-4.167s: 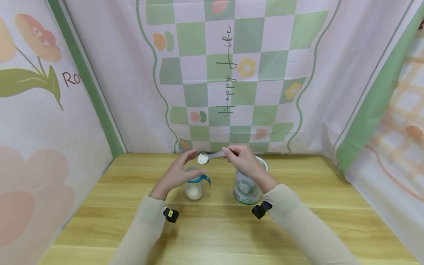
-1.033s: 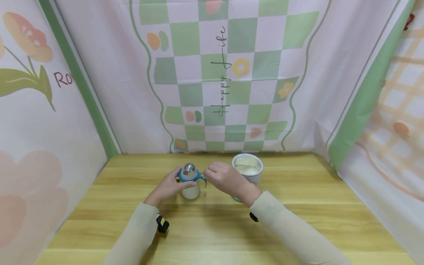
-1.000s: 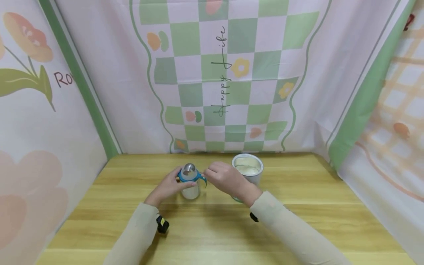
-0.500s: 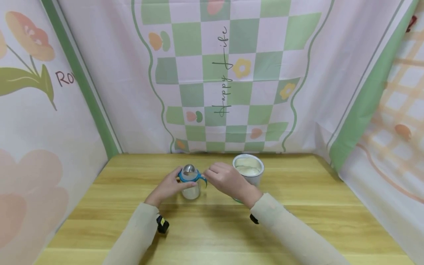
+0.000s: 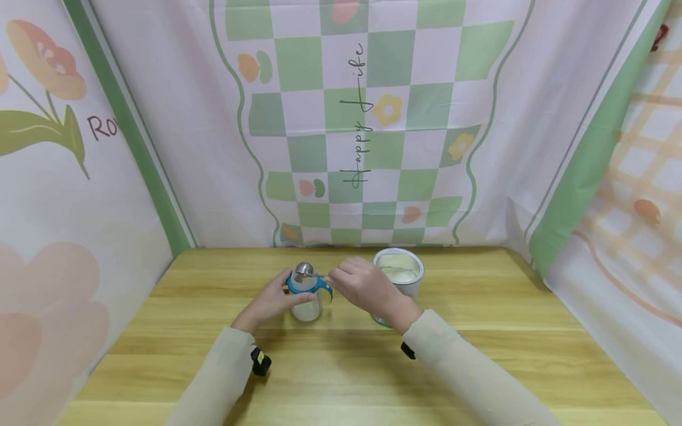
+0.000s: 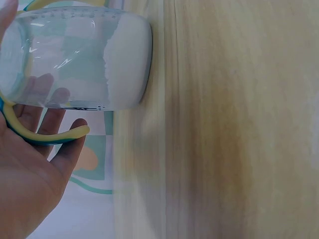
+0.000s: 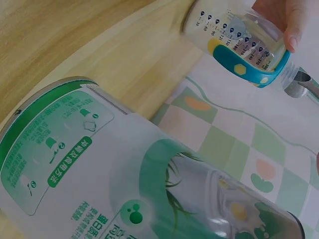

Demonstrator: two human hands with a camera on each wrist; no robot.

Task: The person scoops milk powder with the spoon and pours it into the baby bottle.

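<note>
A clear baby bottle [image 5: 307,310] with a blue handled collar stands upright on the table. My left hand [image 5: 270,302] holds it near the collar, fingers on the far side and thumb in front. In the left wrist view, white powder [image 6: 127,59] fills the bottom of the bottle. My right hand [image 5: 367,289] pinches the handle of a metal measuring spoon [image 5: 304,269], its bowl turned face down at the bottle's mouth. The right wrist view catches the spoon's bowl [image 7: 296,88] right at the rim. Most of the spoon's handle is hidden by my fingers.
An open milk powder can [image 5: 407,289], pale powder inside, stands right of the bottle, partly behind my right forearm. Its green and white label [image 7: 124,159] fills much of the right wrist view. A checked curtain [image 5: 367,148] hangs behind the wooden table [image 5: 341,378].
Earlier the spoon was held level with white powder above the bottle; now its bowl is face down at the mouth. My left hand has come onto the collar. Lately the spoon tilts slightly.
</note>
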